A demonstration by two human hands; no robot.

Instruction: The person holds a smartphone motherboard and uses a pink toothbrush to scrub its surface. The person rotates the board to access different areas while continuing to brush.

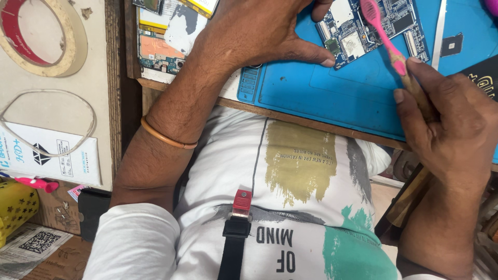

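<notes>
- Head view, looking straight down the torso: blue circuit board (373, 31) lies flat on the blue mat (321, 93), at the far edge of the worktop (259, 106), ahead of both hands and between them.
- Left hand (259, 31) is pressed down on the mat with its thumb tip touching the board's near-left corner, pinning it. Fingers run past the top of the frame, so how they sit on the board's far side can't be told.
- Right hand (451, 124) is clenched round the handle of a pink toothbrush (386, 39). Handle runs from the fist up and to the left; bristle head rests on the board's upper middle.
- Key relation: brush axis is diagonal across the board, tip pointing away from the body. Right hand sits near and right of the board, left hand is just beside it on the left. Left hand is the closer of the two.
- Nothing stands between brush head and board surface.
- Around: an opened device with exposed internals (166, 41) left of the left wrist, a metal ruler-like strip (440, 31) right of the board, a tape roll (44, 36) well apart at far left, a thin bangle (168, 136) on the left forearm.
- Board's top edge is cut off by the frame.
</notes>
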